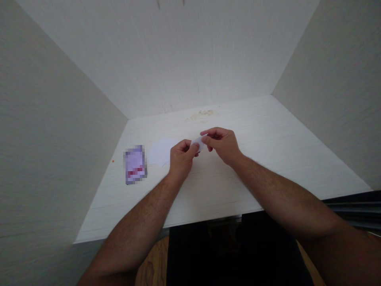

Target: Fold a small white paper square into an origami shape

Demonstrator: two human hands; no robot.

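- White paper [199,140], a small piece, was held between the two hands, over the pale table [268,135].
- Its left part was pinched by the left hand [182,157], with the thumb laid on top and the fingers curled underneath.
- Its right end was pinched by the thumb and forefinger of the right hand [224,145]; the other fingers were loosely bent.
- Just left of the left fingers, white sheets [161,151] were spread flat, partly covered by that hand.
- Farther left of those fingers, a purple rectangle [135,163] with a red band was seen; what it was could not be told through the blur.
- Beyond the fingertips, a brownish stain [204,114] was left near the back wall [193,59].
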